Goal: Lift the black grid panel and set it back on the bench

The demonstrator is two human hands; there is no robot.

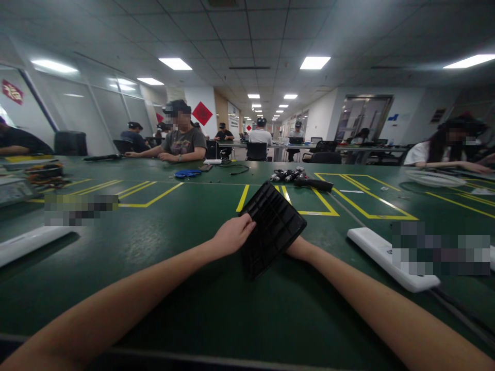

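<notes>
A black plastic compartment tray [274,224] is tilted up above the green table, its gridded side facing me. My left hand [234,233] grips the tray's left edge, fingers closed with the thumb on the gridded face. Behind the tray's lower right edge is my right hand [297,249]; only its wrist and heel show, and the fingers are hidden by the tray. The tray covers part of the yellow tape outlines on the table.
Beyond the tray lie a bundle of metal-ended parts [288,175] and a black-handled tool [315,184]. White power strips [390,257] lie at right and left. A blue item [188,173] is farther back. People [181,136] sit across the green table [154,299].
</notes>
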